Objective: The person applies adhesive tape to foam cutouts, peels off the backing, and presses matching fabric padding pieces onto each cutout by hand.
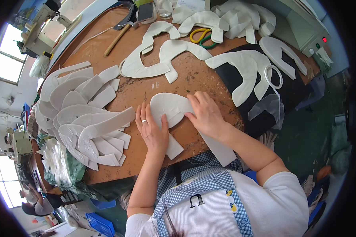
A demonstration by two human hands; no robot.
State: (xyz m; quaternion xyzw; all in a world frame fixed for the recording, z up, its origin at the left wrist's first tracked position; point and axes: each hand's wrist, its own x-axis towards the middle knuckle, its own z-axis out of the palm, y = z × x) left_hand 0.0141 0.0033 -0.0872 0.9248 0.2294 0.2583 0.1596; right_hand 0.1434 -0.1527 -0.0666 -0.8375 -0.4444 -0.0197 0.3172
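A white U-shaped padded piece (162,103) lies on the brown table in front of me, its two straight legs pointing toward my body. My left hand (152,132), with a ring on one finger, rests along its left side. Its fingers are stretched out and the thumb lies on the white surface. At the right side my right hand (205,114) pinches the piece's edge between thumb and bent fingers. A seam or overlap line shows between the two thumbs. The part of the piece under my right palm is hidden.
To the left sits a heap of similar white pieces (73,114). More lie at the back, beside yellow-and-green-handled scissors (201,38). A hammer (116,39) lies at the far left. On black cloth (225,75) at the right are further pieces and a white tape roll (280,77).
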